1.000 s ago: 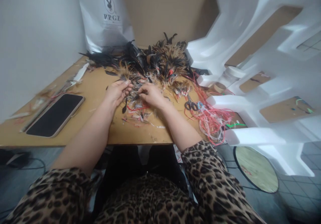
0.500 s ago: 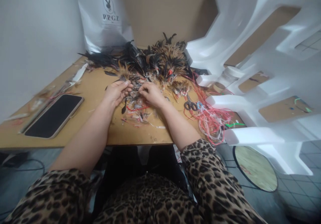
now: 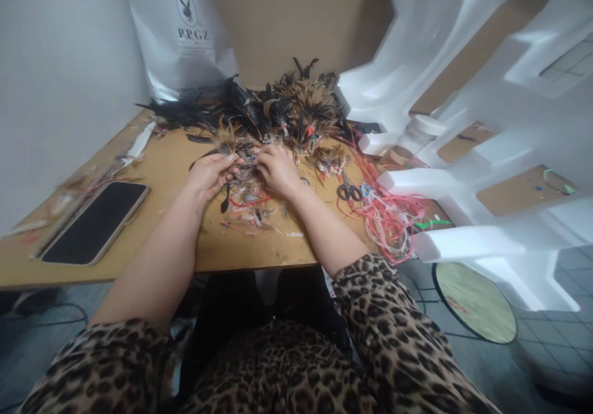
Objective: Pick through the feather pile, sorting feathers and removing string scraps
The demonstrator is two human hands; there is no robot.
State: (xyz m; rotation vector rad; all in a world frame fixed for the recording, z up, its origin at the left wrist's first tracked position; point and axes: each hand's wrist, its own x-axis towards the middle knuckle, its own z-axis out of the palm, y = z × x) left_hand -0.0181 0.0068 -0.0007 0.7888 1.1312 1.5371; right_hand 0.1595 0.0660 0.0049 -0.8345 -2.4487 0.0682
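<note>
My left hand [image 3: 215, 173] pinches a small bunch of brown feathers [image 3: 228, 137] that fans up beyond the fingertips. Just to its right, my right hand [image 3: 278, 168] is closed with its fingers curled down over loose feather scraps; what they grip is hidden. Between and below both hands lies a litter of feather bits and plastic scraps [image 3: 252, 207], with a red strand in it. A large heap of black and brown feathers [image 3: 306, 102] rises behind the hands. A smaller tied feather bunch [image 3: 330, 160] rests right of my right hand.
A phone [image 3: 95, 222] lies at the left of the table [image 3: 250, 256]. Dark-handled scissors [image 3: 349, 191] sit at the right beside tangled pink and white strings [image 3: 391, 219]. White foam packaging [image 3: 463, 241] stands along the right edge. A silver bag [image 3: 180, 49] is at the back.
My right hand has shifted slightly forward and turned its back more toward me over the scraps. My left hand keeps the brown feathers. The whole view has moved slightly.
</note>
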